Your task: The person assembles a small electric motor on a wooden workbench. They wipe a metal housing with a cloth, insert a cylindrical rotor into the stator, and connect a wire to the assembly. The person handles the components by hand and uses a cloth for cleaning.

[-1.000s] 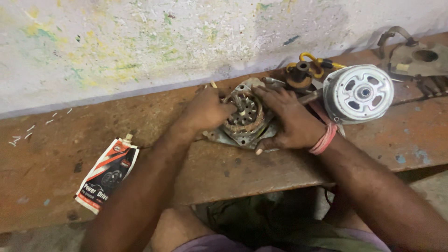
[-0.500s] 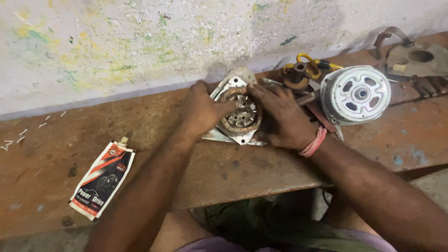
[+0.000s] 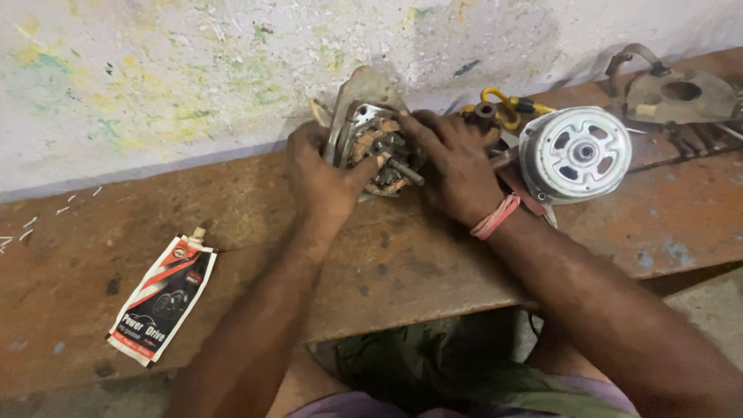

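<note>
Both hands grip a motor stator [image 3: 371,135] with copper windings, a metal end plate and a short shaft pointing toward me. It stands tipped up on its edge on the rusty metal bench [image 3: 402,263], close to the wall. My left hand [image 3: 321,178] holds its left side, thumb across the front. My right hand [image 3: 457,166] grips its right side, fingers over the windings; a pink band circles that wrist.
A round silver motor housing [image 3: 576,151] lies right of my right hand. Yellow-wired parts [image 3: 503,108] sit behind it. A metal bracket plate [image 3: 677,97] rests at the far right. A red, black and white sachet [image 3: 162,298] lies at the left.
The stator has been tilted from lying flat up onto its edge, shaft now facing me. Both hands rose with it and shifted toward the wall.
</note>
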